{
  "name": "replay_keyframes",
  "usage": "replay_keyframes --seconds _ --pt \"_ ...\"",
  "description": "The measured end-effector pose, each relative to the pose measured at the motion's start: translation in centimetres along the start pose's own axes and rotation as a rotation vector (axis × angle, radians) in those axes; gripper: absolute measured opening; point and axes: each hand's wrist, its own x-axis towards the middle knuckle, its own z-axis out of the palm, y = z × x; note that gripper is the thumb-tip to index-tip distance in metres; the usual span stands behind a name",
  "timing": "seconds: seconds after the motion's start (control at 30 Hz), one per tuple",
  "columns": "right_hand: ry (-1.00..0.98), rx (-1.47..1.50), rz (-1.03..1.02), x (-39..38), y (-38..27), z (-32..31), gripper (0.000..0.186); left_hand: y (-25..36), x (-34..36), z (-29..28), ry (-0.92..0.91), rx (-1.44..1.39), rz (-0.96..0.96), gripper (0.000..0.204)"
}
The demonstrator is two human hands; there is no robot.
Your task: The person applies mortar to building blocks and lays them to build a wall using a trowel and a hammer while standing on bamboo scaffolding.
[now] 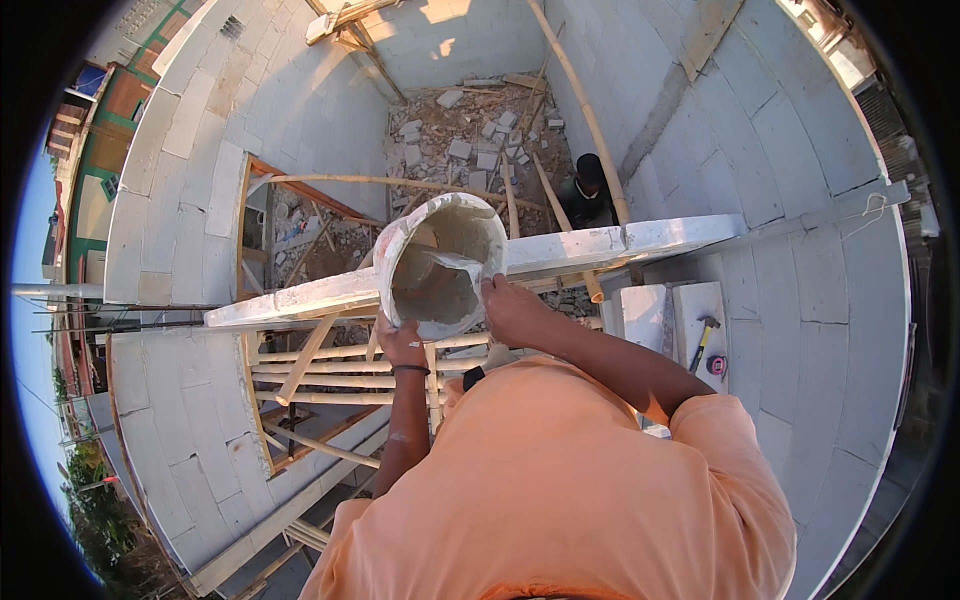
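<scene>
A white, mortar-smeared bucket [420, 290] is tilted over the narrow block wall [290, 297] in front of me, grey material coating its inside. My left hand [400, 342] grips its lower left rim. My right hand [508, 308] is closed at its right side, beside a pale, flat object [455, 262] reaching into the bucket; whether it holds that object or the rim, I cannot tell. Just below my hands lies a lattice of bamboo poles [330, 380].
A person [588, 205] in dark clothing is down in the rubble-strewn room [470, 130] at right. Tall block walls [770, 150] surround it, with bamboo props [580, 90]. A hammer [700, 340] and red tape measure [716, 365] rest on blocks at my right.
</scene>
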Motion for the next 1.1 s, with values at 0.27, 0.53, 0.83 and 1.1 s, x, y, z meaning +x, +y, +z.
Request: replay_keyframes --seconds 0.27,0.53,0.83,1.1 --pt "-0.125 0.133 0.293 -5.1 5.7 11.3 0.061 -5.3 -7.7 2.1 0.049 0.35 -0.162 0.056" --pt "-0.6 0.426 0.343 -7.7 9.9 15.0 0.058 -12.6 -11.5 1.3 0.01 0.553 -0.36 0.068" --pt "-0.396 0.516 0.699 -9.1 14.4 20.3 0.058 -17.0 -10.7 4.9 -0.007 0.514 -0.629 0.076" --pt "-0.687 0.54 0.653 -7.6 13.1 19.1 0.058 -16.8 -7.3 7.0 0.021 0.567 -0.551 0.068"
